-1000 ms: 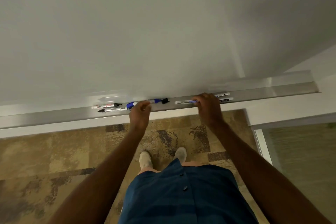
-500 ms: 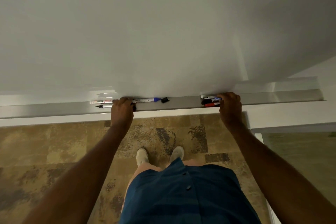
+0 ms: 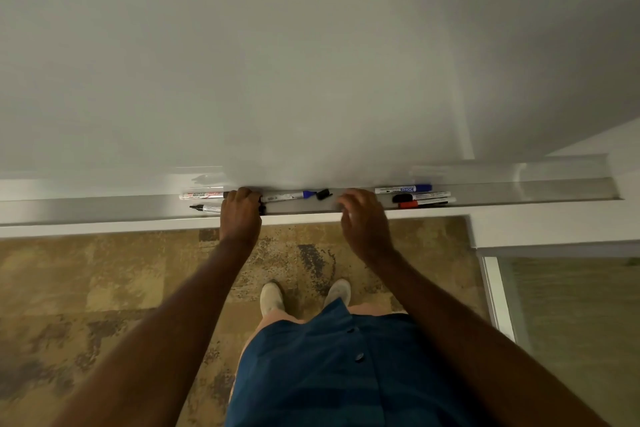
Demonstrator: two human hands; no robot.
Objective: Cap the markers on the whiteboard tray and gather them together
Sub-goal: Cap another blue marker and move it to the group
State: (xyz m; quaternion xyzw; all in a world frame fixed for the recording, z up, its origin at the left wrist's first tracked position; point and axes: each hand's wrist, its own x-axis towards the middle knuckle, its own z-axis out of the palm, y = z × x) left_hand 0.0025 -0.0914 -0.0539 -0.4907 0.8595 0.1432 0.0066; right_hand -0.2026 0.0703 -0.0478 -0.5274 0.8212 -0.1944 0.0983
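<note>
A: Where are the markers?

B: All on the whiteboard tray [image 3: 519,196]. Left group: a red-labelled marker [image 3: 202,195] at the back, an uncapped black marker [image 3: 205,208] in front of it, tip pointing left. Middle: a blue-tipped marker [image 3: 287,196], uncapped, with a loose black cap [image 3: 322,193] just beside its tip. Right group: a blue-capped marker [image 3: 403,189] at the back, then a black-capped marker [image 3: 420,197], then a red-capped marker [image 3: 426,203] at the front, lying close and roughly parallel.

A: Your hands?

B: Your left hand [image 3: 241,213] is curled down onto the tray between the left group and the blue-tipped marker. It covers the right ends of both left markers and the blue-tipped one's left end. Something dark pokes out at its right edge. It's clenched, but on what I can't tell.

A: And the right?

B: Your right hand [image 3: 363,222] hangs over the tray's front edge between the loose cap and the right group, fingers loosely spread, nothing in it. It's motion-blurred, so whether the fingertips touch the tray isn't clear.

A: Anything else unreadable?

B: Label print is too small. The tray's left end is cut off by the frame.
</note>
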